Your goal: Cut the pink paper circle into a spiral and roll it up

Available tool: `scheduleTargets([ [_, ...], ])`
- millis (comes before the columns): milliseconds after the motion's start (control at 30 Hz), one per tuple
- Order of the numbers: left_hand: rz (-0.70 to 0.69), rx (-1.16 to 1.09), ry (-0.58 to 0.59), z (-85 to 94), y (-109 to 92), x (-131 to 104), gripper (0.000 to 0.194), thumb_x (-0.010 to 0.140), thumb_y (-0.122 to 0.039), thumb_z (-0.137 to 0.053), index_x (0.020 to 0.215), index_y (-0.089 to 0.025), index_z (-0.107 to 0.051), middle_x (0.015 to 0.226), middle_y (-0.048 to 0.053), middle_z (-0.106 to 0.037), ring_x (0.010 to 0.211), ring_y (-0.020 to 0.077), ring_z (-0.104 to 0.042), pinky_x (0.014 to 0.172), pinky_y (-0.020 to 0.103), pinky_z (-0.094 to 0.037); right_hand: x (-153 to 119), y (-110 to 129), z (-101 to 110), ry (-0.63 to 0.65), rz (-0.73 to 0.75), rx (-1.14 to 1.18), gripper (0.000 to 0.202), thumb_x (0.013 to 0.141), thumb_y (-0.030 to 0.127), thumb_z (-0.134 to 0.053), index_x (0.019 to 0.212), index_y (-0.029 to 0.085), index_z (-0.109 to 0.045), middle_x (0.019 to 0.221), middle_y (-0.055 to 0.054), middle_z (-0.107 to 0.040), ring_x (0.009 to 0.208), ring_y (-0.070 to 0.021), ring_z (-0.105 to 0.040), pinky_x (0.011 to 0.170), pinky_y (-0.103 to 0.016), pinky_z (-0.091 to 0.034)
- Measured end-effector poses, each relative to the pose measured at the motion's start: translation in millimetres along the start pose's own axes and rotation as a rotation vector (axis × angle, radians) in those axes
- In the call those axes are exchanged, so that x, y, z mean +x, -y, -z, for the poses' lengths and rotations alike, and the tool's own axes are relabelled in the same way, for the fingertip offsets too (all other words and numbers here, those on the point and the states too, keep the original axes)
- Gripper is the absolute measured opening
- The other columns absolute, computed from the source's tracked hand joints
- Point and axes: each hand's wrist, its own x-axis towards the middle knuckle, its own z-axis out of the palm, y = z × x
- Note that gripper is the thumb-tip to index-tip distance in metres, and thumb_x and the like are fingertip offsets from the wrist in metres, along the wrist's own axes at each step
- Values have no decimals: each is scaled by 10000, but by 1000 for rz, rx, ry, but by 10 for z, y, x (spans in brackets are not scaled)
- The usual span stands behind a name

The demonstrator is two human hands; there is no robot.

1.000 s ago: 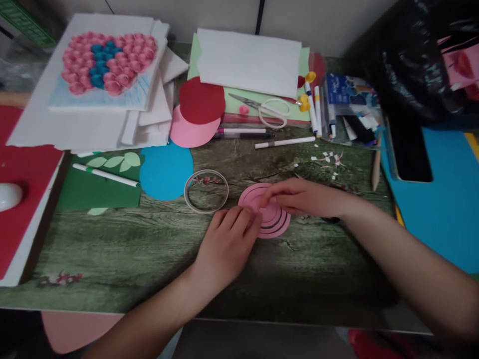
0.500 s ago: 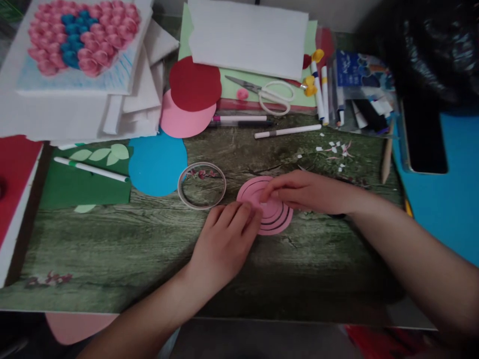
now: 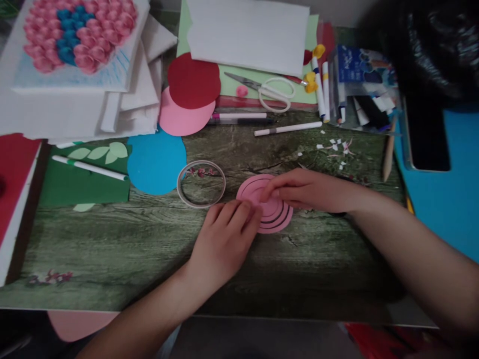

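Note:
A round of pink paper cut into a spiral lies on the dark wood-grain table, dark gaps showing between its rings. My left hand has its fingers curled together on the spiral's left edge. Over the middle of it, my right hand is closed, index fingertip bent down onto the centre. What is under that fingertip is hidden. Just left of the spiral lies a roll of tape, close to the knuckles of my left hand.
White-handled scissors, pens and red and blue paper rounds lie beyond. Paper scraps are scattered at the right, near a phone. Green paper and a canvas with pink and blue paper flowers are left.
A small white piece that showed at the spiral's centre is now out of sight by my right fingertip. Both hands stay almost in place; the whole view has shifted slightly.

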Motion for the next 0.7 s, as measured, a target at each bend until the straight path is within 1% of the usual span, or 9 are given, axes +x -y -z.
scheduleTargets([
  [100,-6,-1,-8,3,2,5,353,830,-109,-474,1169,-171,-550,1096,86,-600,994,227,-517,769,363,-404,-4,-5,1,-1,-11,27,226,824,332,-484,918,217,-653,512,45,-388,445,-77,-307,417,-235,-212],
  [167,-7,0,-13,7,4,9,345,832,-113,-474,1162,-167,-555,1091,86,-602,987,227,-519,768,363,-404,-4,-7,-1,-3,-5,22,225,823,326,-483,922,220,-654,507,46,-382,442,-78,-309,416,-236,-215],
  [267,-7,2,-17,11,4,13,339,833,-118,-478,1159,-166,-557,1090,85,-601,990,226,-518,771,361,-404,0,-6,-5,-15,6,-8,225,821,329,-481,912,228,-661,532,33,-440,457,-85,-343,429,-242,-247],
  [367,-6,-1,-14,10,2,13,339,833,-120,-479,1160,-168,-555,1092,89,-597,996,225,-515,774,361,-405,5,5,-9,-36,23,-54,236,819,321,-480,921,225,-669,608,8,-533,501,-97,-396,454,-247,-290],
  [467,-1,-7,-8,4,0,10,341,834,-124,-477,1164,-169,-552,1099,87,-594,999,227,-515,781,366,-403,9,15,-10,-56,27,-95,254,817,308,-474,946,219,-675,682,-5,-592,533,-101,-428,481,-247,-321],
  [600,-1,-8,-1,1,-1,1,356,832,-111,-471,1175,-170,-545,1104,88,-591,1003,226,-513,785,368,-404,10,14,-8,-63,39,-116,265,815,305,-474,951,217,-683,779,-13,-642,583,-111,-473,517,-250,-345],
  [700,2,-6,3,0,-1,-4,354,837,-121,-468,1180,-172,-541,1108,93,-587,1003,227,-512,781,371,-404,11,10,-10,-74,48,-113,270,818,279,-461,945,207,-688,749,-5,-640,581,-108,-477,525,-248,-340],
])
